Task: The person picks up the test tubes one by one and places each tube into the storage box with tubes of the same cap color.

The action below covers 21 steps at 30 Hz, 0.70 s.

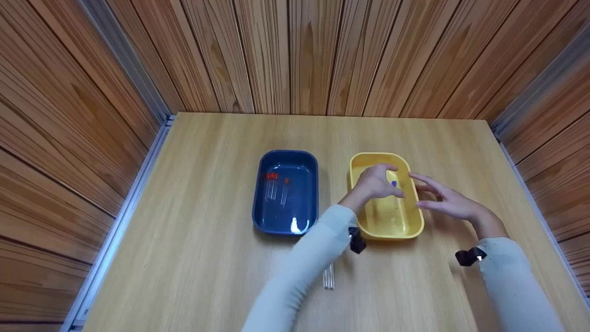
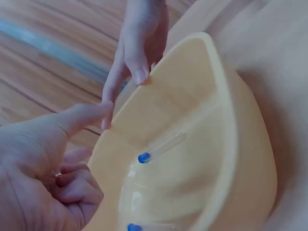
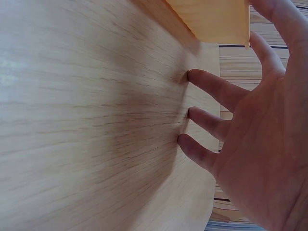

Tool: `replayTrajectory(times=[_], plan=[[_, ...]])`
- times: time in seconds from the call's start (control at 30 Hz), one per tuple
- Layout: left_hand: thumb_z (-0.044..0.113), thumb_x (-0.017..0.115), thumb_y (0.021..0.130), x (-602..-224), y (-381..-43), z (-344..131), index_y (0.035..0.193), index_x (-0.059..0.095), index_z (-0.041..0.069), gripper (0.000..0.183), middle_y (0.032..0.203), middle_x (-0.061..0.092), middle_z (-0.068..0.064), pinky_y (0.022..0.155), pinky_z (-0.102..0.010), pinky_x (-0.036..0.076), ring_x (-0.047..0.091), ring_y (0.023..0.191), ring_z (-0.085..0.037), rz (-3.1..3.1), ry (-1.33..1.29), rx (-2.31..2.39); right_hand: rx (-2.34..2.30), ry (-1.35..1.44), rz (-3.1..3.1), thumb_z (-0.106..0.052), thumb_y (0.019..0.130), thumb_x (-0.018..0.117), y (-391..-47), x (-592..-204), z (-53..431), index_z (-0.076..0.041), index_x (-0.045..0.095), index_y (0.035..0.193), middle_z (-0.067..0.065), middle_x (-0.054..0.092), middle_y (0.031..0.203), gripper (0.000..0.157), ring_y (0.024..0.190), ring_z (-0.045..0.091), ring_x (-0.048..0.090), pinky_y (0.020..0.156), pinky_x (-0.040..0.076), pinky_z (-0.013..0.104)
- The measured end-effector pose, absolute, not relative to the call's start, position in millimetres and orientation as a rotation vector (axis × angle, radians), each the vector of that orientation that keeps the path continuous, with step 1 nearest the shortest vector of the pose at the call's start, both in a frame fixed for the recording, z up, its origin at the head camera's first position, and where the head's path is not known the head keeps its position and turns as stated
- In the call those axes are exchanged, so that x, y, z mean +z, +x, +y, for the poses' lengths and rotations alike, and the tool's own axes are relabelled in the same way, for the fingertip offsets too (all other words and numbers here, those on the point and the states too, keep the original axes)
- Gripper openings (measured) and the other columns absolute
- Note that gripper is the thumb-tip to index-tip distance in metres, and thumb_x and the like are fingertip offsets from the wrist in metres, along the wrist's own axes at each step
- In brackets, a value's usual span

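Note:
My left hand point(image 1: 375, 181) is over the yellow bin point(image 1: 412, 230), its thumb and index finger apart and nothing visible between them. Inside that bin lies a tube with a blue cap point(image 1: 394, 183). The left wrist view shows this clear tube point(image 2: 166, 147) on the bin floor, plus a second blue-capped tube point(image 2: 134, 227) at the lower frame edge. At the bin's right side, my right hand point(image 1: 454, 203) has its fingers spread, thumb and index fingertip at the rim. Its other fingers point(image 3: 207, 122) reach down by the tabletop in the right wrist view.
Left of the yellow bin stands a dark blue bin point(image 1: 256, 216) with several red-capped tubes point(image 1: 272, 188) in it. Clear rod-like pieces point(image 1: 328, 279) lie on the table, partly covered by my left sleeve. Wood-panelled walls point(image 1: 309, 55) enclose the table.

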State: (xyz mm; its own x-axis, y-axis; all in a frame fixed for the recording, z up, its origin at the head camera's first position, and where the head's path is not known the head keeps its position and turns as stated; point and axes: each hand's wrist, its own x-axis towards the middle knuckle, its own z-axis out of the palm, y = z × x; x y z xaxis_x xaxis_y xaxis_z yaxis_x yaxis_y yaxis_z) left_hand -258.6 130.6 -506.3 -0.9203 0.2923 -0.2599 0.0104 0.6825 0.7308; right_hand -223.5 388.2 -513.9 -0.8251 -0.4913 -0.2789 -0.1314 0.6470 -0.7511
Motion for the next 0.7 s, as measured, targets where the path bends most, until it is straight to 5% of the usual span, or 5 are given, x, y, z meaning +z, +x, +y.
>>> replayTrajectory(times=[0.23,0.47,0.7], plan=[[0.038,0.097,0.091,-473,-223,93,0.158,0.065,0.029,0.075,0.163,0.068,0.001,0.121,-0.03,0.054,0.066,0.147,-0.016,2.504,0.406,1.11,-1.013,-0.471,2.415,-0.034,0.112,0.069,-222,-513,389,-0.028,0.016,0.182,0.024,0.017,0.189,0.089,0.17,0.064,0.021,0.124,0.017,0.095],[0.042,0.092,0.095,-471,-202,57,0.161,0.06,0.036,0.074,0.169,0.061,0.002,0.119,-0.042,0.061,0.066,0.15,-0.025,2.429,0.472,1.248,-1.019,-0.467,2.418,-0.036,0.111,0.071,-220,-513,390,-0.03,0.016,0.182,0.023,0.017,0.189,0.09,0.17,0.062,0.022,0.126,0.017,0.094],[0.055,0.087,0.094,-473,-181,21,0.165,0.057,0.035,0.079,0.16,0.068,-0.002,0.11,-0.039,0.063,0.071,0.138,-0.026,2.465,0.671,1.26,-1.037,-0.474,2.41,-0.028,0.111,0.071,-223,-513,388,-0.024,0.019,0.181,0.029,0.027,0.185,0.087,0.167,0.064,0.028,0.125,0.021,0.093]])
